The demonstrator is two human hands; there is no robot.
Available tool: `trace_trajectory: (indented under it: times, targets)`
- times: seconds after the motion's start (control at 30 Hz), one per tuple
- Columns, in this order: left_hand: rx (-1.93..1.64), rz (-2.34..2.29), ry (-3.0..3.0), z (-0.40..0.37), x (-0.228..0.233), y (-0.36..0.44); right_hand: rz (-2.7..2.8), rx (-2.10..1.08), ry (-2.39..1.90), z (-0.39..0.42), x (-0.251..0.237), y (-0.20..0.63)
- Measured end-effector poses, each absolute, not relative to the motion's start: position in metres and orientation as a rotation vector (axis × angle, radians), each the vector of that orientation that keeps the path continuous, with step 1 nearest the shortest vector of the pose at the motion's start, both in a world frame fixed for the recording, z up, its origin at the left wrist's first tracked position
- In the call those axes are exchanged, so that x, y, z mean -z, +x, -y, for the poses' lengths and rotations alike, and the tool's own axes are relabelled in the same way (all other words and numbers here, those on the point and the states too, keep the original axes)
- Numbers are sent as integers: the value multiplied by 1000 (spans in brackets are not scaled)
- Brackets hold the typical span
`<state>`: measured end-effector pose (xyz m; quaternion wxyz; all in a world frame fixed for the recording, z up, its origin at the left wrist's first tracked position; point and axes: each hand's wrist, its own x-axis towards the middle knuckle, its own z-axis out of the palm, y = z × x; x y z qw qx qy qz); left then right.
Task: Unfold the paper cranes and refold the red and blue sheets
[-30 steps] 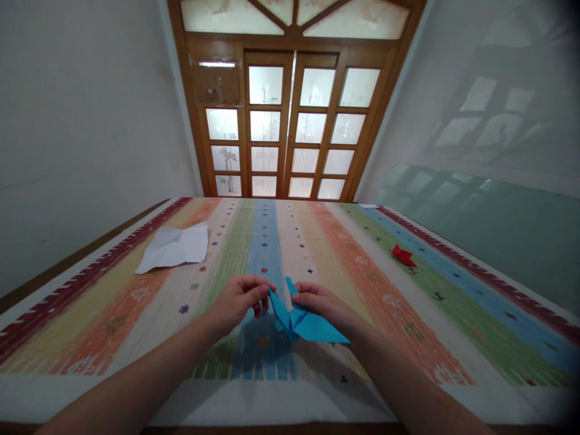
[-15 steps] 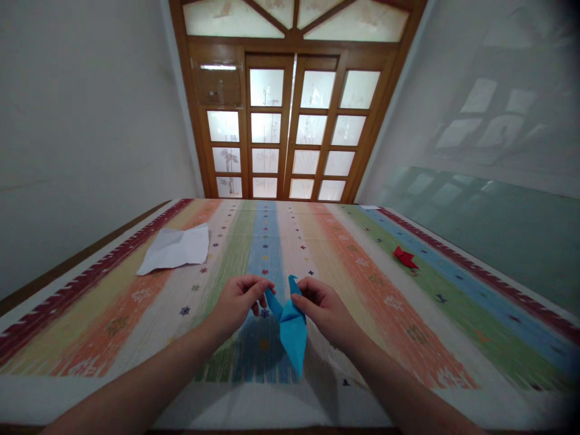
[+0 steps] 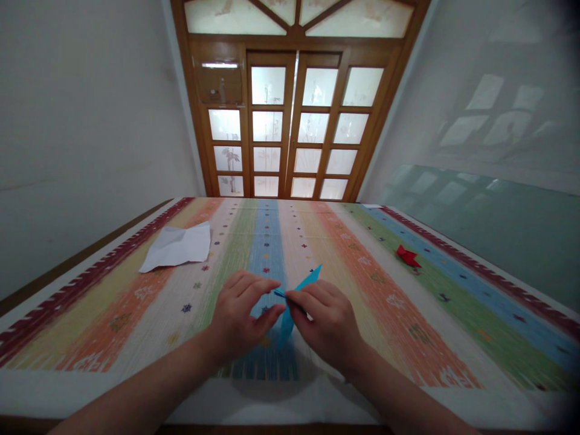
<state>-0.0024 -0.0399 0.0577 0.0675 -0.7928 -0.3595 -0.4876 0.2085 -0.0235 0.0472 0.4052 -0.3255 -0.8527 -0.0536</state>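
A: Hands?
B: Both low, close together over the striped tablecloth point(image 3: 136, 314). Left hand point(image 3: 240, 317) and right hand point(image 3: 328, 326) nearly touching at the fingertips.

A: Grip state?
B: Left: thumb and fingers pinched shut on the blue folded paper point(image 3: 301, 287). Right: same, fingers closed on that paper from the other side. Pinch points right next to each other.

A: Paper position?
B: Between the two hands, held above the cloth. One pointed flap sticking up and away past the right hand's fingers; another part hanging down between the palms, mostly hidden. Exact fold shape not readable.

A: Anything else nearby?
B: Further out, left of the left hand: crumpled white sheet point(image 3: 179, 246) flat on the cloth, well apart. Right of the right hand and further away: small red folded piece point(image 3: 406, 256), also well apart, lying on the cloth.

A: Beyond that?
B: Past the far table edge: wooden door point(image 3: 294, 121) with frosted glass panes, plain walls either side.
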Motion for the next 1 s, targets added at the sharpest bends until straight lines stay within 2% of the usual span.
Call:
trace_trajectory:
  times: [0.2,1.0]
  targets:
    - [1479,1162,-2440,39,-56,2,2193,336,-779,31,-47,202]
    - [1322,1207,-2513,36,-49,-2,2117,366,-818,33,-48,202]
